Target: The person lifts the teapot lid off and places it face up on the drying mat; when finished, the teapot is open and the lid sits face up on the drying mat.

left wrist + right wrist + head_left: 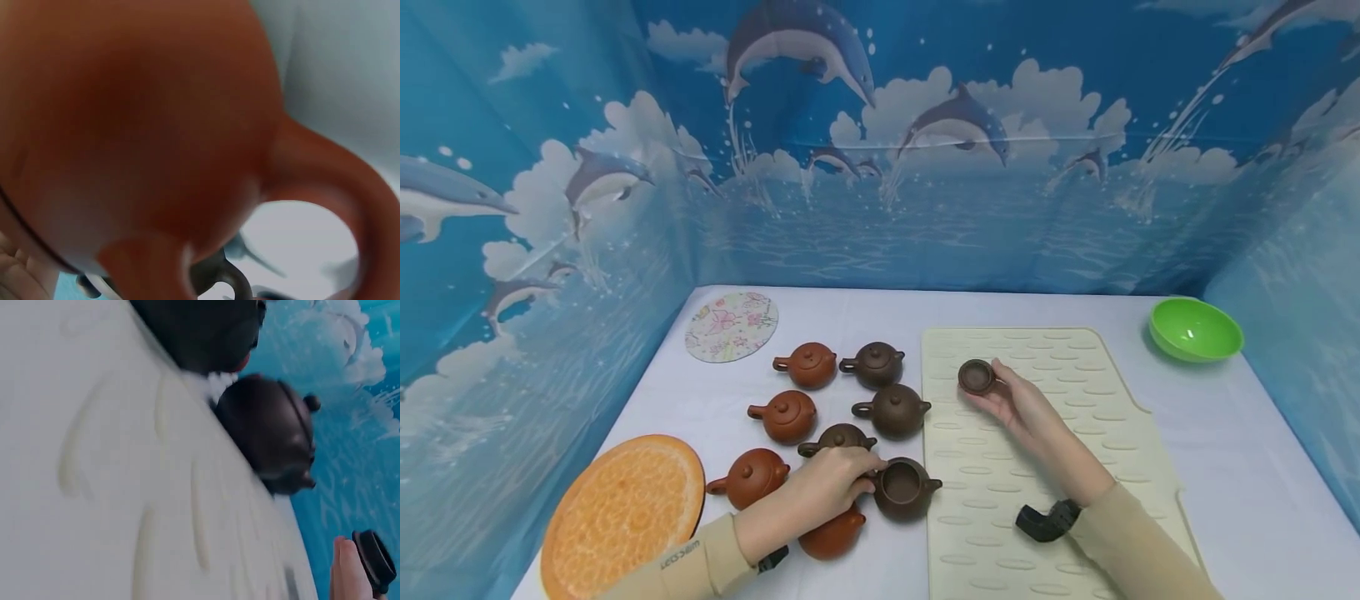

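A dark brown teapot (904, 506) stands without a lid beside the left edge of the cream mat, its round opening facing up. My left hand (838, 479) pinches its handle on the left side. Over the mat, my right hand (1011, 404) holds a small dark round lid (977, 377), hollow underside up, between thumb and fingers; this lid (374, 561) also shows at the lower right of the right wrist view. A reddish-brown teapot (832, 537) sits under my left forearm, and a reddish-brown teapot (150, 125) fills much of the left wrist view.
Several lidded teapots, reddish (786, 415) and dark (895, 410), stand left of the cream textured mat (1097, 433). An orange round mat (625, 508) lies at front left, a patterned round mat (732, 327) at back left. A green bowl (1195, 329) stands at back right.
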Demonstrator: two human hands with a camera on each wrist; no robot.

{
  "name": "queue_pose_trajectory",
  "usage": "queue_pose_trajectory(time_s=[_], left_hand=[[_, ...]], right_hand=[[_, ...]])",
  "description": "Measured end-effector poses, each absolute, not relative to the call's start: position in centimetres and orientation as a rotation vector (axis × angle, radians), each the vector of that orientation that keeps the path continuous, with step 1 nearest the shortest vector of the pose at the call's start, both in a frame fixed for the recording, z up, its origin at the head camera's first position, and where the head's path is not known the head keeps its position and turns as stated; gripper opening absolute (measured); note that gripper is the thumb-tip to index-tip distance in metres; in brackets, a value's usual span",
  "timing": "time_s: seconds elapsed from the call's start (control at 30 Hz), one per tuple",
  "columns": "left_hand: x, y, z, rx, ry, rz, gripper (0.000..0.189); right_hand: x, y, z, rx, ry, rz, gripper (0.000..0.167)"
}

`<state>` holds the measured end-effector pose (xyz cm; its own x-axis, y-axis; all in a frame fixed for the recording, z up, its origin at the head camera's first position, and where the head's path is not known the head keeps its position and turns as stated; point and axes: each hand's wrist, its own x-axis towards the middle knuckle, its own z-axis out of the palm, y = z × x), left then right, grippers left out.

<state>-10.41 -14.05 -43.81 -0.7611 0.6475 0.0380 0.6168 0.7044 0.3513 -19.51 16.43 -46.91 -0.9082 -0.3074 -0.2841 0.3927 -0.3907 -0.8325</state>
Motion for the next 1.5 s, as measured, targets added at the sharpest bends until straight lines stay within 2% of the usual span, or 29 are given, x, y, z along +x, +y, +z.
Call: queue_pose_trajectory(time_s=[0.1, 0.23, 0.33, 0.57, 0.9, 1.2, 1.5], left_hand=[[-10.4, -14.0, -43.8, 1.043, 2.815, 0.534, 0.024], [-10.4, -14.1, -43.8, 1.014, 2.809, 0.531, 0.025], [-10.4, -14.1, -43.8, 1.016, 2.811, 0.525, 0.024], [-10.6, -14.1, -43.6, 1.053, 2.816, 0.509, 0.023], [-10.6, -13.9, -43.8, 1.09, 2.829, 0.475, 0.022], [-10.1, -13.7, -43.4, 1.06, 2.807, 0.504, 0.022], [-10.4, -14.0, -43.5, 0.978, 2.785, 0.539, 0.023]], right_hand=[[-20.5, 16.4, -47.1, 0.116, 1.859, -2.05, 0.059], [-21.9, 16.1, -47.3, 0.088, 2.359, -1.587, 0.059], [-22.8, 15.9, -47.6, 0.076, 2.508, -1.432, 0.055], [-23.6, 15.3, -48.0, 0.1, 2.612, -1.335, 0.048], [-23.2, 15.9, -48.0, 0.094, 2.558, -1.276, 0.066], [-22.8, 16.5, -47.9, 0.124, 2.527, -1.253, 0.07], [-22.5, 16.3, -47.1, 0.172, 2.562, -1.328, 0.058]])
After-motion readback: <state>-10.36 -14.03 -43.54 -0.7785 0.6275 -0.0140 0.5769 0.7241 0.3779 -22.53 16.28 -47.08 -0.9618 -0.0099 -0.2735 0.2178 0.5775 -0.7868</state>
